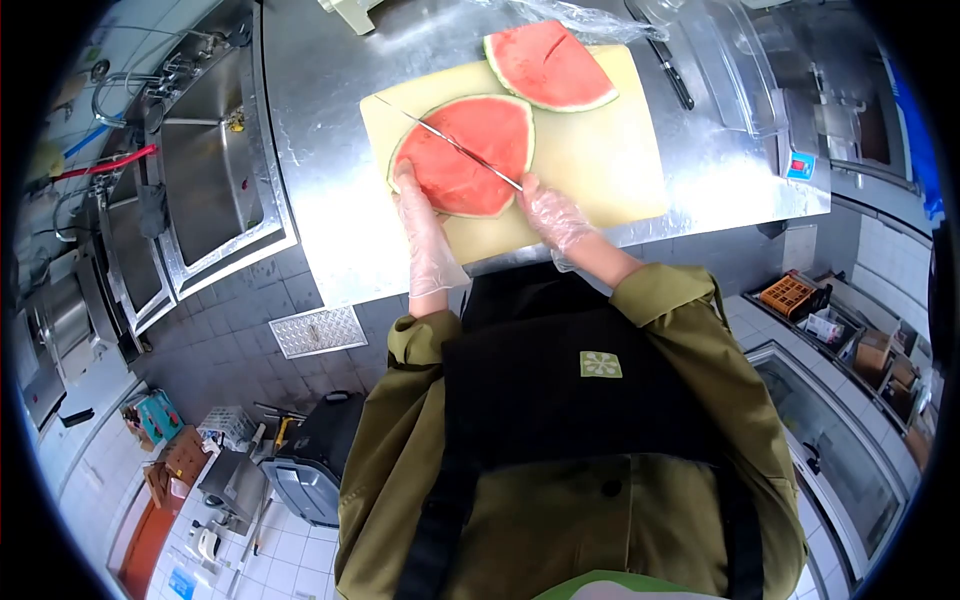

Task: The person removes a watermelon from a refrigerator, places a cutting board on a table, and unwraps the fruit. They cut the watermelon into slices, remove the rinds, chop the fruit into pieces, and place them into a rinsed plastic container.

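On the yellow cutting board (610, 160) lies a large watermelon piece (490, 130), red flesh up. A long knife (455, 145) runs diagonally across its flesh. My right hand (553, 213), in a clear plastic glove, is closed round the handle end at the piece's lower right. At the left edge of the same piece rests my gloved left hand (420, 225), its fingers mostly hidden beside the rind, so their grip is unclear. A second watermelon piece (550, 65) lies at the board's top edge, with a dark slit in its flesh.
The board is on a steel table (320, 190). Another knife (675, 75) lies right of it, near clear plastic containers (735, 80) and crumpled plastic film (590, 22). A scale display (801, 166) shows at the right edge. A sink (205, 185) stands at the left.
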Available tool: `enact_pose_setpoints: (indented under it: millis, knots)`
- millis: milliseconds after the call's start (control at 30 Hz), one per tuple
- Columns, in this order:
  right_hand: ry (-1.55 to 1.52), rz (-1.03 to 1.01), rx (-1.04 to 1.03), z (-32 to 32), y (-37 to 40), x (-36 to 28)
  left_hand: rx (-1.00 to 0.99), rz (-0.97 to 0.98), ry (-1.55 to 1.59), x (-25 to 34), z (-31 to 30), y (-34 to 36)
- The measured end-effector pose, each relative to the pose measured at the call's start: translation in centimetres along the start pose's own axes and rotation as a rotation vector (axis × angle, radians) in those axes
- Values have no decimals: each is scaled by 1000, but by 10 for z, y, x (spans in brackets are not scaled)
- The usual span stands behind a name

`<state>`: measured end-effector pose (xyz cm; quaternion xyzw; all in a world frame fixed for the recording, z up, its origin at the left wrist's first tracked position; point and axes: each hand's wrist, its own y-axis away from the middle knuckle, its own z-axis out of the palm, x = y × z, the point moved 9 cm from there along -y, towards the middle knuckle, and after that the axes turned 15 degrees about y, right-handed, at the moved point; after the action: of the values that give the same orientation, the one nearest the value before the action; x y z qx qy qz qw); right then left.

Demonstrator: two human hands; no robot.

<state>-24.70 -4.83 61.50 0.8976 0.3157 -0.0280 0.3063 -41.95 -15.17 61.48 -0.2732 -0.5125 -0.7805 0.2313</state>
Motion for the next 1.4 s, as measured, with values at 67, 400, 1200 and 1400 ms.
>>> enact_pose_setpoints:
  millis: [67, 400, 1200, 1400]
  knots:
    - [15, -21, 25, 2, 0, 0, -81, 13, -22, -4, 2, -3]
    - [77, -114, 85, -6, 1, -13, -134, -106, 51, -2, 7, -1]
    - [-2, -141, 175, -37, 48, -4, -208, 503, 46, -69, 18, 48]
    - [64, -135, 154, 15, 18, 15, -186, 252, 49, -54, 7, 34]
